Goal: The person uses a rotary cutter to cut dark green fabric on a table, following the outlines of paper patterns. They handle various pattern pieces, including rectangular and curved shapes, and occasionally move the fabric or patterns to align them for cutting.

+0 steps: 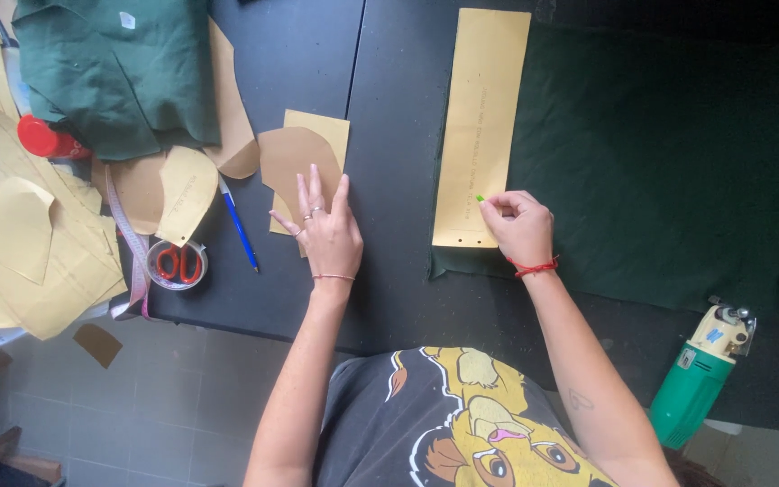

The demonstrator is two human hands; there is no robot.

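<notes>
- Far left: a pile of yellow paper pattern pieces (20,243) lies on the black tabletop (389,298), with a folded green garment (119,72) above it and a red-capped container (42,138) at the garment's lower edge.
- Beside the pile: a measuring tape (128,243) and a small clear tub holding red scissors (178,263); a blue pen (239,225) lies just right of the tub.
- Left hand (325,230): open and flat, fingers spread, pressing on a brown cardboard pattern piece (286,158) that overlaps a yellow paper piece (322,131).
- Centre right: a long yellow pattern strip (480,117) lies along the left edge of dark green fabric (669,153).
- Right hand (520,225): closed, pinching a small green marking tool (480,197) whose tip meets the strip's lower right edge.
- Far right: a green-bodied electric cutting machine (701,379) rests near the tabletop edge.
</notes>
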